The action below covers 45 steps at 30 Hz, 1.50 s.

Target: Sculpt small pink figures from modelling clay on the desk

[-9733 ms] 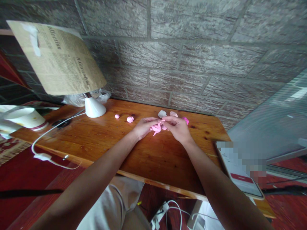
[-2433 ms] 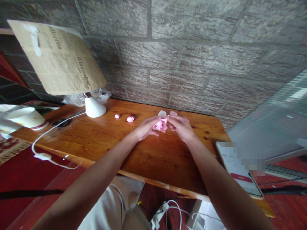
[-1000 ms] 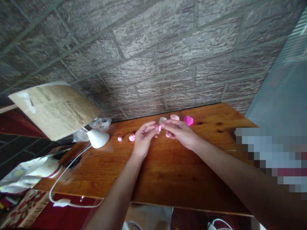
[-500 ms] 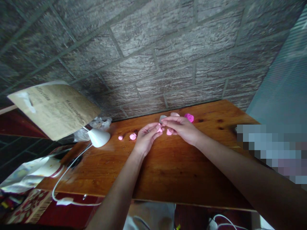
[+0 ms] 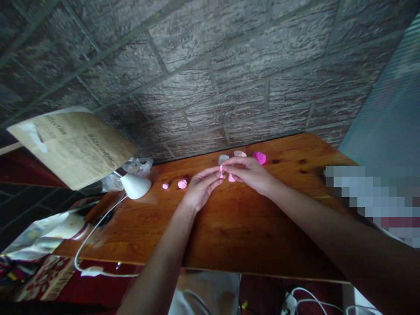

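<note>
Between my two hands is a small piece of pink modelling clay [image 5: 221, 171], pinched at the fingertips. My left hand [image 5: 201, 187] grips it from the left, and the fingers hide part of it. The thumb and forefinger of my right hand [image 5: 250, 173] close on its upper end. Just under my right fingers lies another pink clay lump [image 5: 231, 178], partly covered. Behind the hands sit a white lump [image 5: 223, 159], a pale pink lump [image 5: 240, 154] and a bright magenta lump [image 5: 259, 158]. To the left rest a small pink ball [image 5: 165, 186] and a rough pink lump [image 5: 182, 183].
A lamp with a white base [image 5: 137, 187] and a paper shade [image 5: 75, 148] stands on the wooden table [image 5: 229, 236] at left, its white cord [image 5: 80, 247] hanging over the edge. A paper cup [image 5: 70, 226] lies further left. A stone wall [image 5: 210, 78] rises behind.
The view has turned and tilted since the older frames. The clay piece in my hands has gone from a larger, tailed shape to a small upright one; lately my right fingers shifted slightly on it.
</note>
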{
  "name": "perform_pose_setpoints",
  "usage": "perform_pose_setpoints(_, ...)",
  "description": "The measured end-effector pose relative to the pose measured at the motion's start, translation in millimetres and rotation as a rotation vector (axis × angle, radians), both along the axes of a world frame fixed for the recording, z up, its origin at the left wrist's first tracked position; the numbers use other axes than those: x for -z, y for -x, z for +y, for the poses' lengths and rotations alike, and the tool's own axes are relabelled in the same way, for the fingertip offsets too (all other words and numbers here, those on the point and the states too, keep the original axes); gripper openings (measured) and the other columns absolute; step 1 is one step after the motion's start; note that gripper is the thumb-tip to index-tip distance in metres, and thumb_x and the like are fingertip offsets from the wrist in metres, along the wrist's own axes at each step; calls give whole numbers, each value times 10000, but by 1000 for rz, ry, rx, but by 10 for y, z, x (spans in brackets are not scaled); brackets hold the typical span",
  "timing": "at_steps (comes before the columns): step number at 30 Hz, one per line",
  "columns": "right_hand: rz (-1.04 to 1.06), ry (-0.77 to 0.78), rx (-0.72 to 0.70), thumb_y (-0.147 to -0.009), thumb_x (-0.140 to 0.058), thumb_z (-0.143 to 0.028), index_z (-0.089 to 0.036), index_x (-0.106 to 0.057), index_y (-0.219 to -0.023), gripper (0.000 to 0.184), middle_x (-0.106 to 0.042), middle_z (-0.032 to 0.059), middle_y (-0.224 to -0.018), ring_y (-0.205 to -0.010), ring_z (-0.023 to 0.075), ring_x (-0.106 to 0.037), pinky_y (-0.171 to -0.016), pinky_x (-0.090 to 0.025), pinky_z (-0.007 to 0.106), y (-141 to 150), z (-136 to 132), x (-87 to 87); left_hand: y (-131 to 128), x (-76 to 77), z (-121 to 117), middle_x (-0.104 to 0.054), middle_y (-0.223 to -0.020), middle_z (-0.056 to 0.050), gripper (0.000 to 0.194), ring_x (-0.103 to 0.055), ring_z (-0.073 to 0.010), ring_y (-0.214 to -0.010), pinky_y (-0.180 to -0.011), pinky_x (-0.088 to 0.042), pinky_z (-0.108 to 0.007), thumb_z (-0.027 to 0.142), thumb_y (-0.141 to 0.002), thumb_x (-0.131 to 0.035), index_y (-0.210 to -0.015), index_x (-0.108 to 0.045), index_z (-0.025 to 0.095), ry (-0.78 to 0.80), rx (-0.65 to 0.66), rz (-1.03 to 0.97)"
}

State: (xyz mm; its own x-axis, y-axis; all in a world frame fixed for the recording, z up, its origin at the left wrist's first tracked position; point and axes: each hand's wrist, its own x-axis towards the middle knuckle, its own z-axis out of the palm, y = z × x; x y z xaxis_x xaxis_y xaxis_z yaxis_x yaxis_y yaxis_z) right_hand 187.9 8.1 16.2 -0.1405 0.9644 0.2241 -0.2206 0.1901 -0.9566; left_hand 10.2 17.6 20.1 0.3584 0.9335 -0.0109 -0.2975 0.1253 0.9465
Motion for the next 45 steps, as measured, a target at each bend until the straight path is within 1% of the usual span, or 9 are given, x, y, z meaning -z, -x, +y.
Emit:
perform_pose_setpoints(4,-9,-23,-11,-721,-804,-404,-202,-757,-874,257,-679,3,-785,-572,86,-512,-523,-390,242,1,-16,-9,9,21,22,-782,-903,-30,315,-711,-95,-797,-755,-540,-176,181,-647,-888,-949,-799,174,12,-4,11)
perform_pose_setpoints(10,-49,-47,-50,-760,-788,-441,-199,-748,-880,273,-695,23,-789,-611,105,-524,-558,-408,258,0,-22,-2,7,49,28,-771,-868,-26,302,-707,-101,-803,-758,-529,-191,203,-633,-908,-909,-787,174,12,4,27)
perform_pose_setpoints(15,-38,-29,-68,-781,-777,-417,-188,-729,-871,251,-683,14,-746,-607,99,-525,-570,-410,253,5,-20,20,-4,38,13,-767,-870,-28,288,-695,-93,-791,-739,-521,-180,193,-639,-901,-903,-788,172,47,35,28)
perform_pose_setpoints(19,-27,-18,-76,-797,-763,-408,-192,-739,-963,274,-693,16,-801,-580,85,-515,-535,-382,240,-1,0,25,0,31,25,-760,-841,-17,249,-688,-72,-764,-717,-515,-153,177,-668,-884,-894,-781,165,84,6,-19)
perform_pose_setpoints(22,-24,-32,-77,-784,-775,-409,-198,-745,-988,295,-680,9,-794,-573,87,-516,-522,-377,240,-8,14,30,1,32,33,-762,-835,-16,216,-699,-75,-775,-765,-536,-161,135,-674,-868,-869,-779,159,95,-21,-41)
perform_pose_setpoints(26,-15,-76,-47,-770,-784,-417,-197,-750,-959,293,-662,3,-814,-562,80,-517,-506,-381,241,-13,17,36,-6,29,27,-780,-928,-30,191,-719,-98,-862,-924,-548,-214,99,-703,-830,-879,-782,157,87,-44,-43)
perform_pose_setpoints(30,-17,-87,-32,-769,-777,-413,-196,-746,-903,256,-655,3,-818,-547,72,-503,-491,-377,236,-15,17,35,-1,33,32,-783,-962,-39,187,-726,-111,-896,-962,-549,-240,88,-713,-806,-885,-786,157,74,-33,-25)
perform_pose_setpoints(39,-72,-70,-21,-773,-772,-440,-192,-754,-888,275,-641,4,-767,-564,87,-514,-497,-375,242,-22,-3,4,0,36,36,-785,-897,-21,261,-727,-105,-854,-831,-563,-198,139,-643,-876,-880,-777,178,35,-52,-10)
perform_pose_setpoints(45,-21,-1,-20,-720,-816,-414,-189,-752,-883,285,-677,16,-743,-554,92,-519,-481,-361,231,-19,18,40,-32,29,7,-780,-873,-19,305,-716,-101,-816,-784,-548,-192,185,-606,-912,-879,-775,173,6,-40,15)
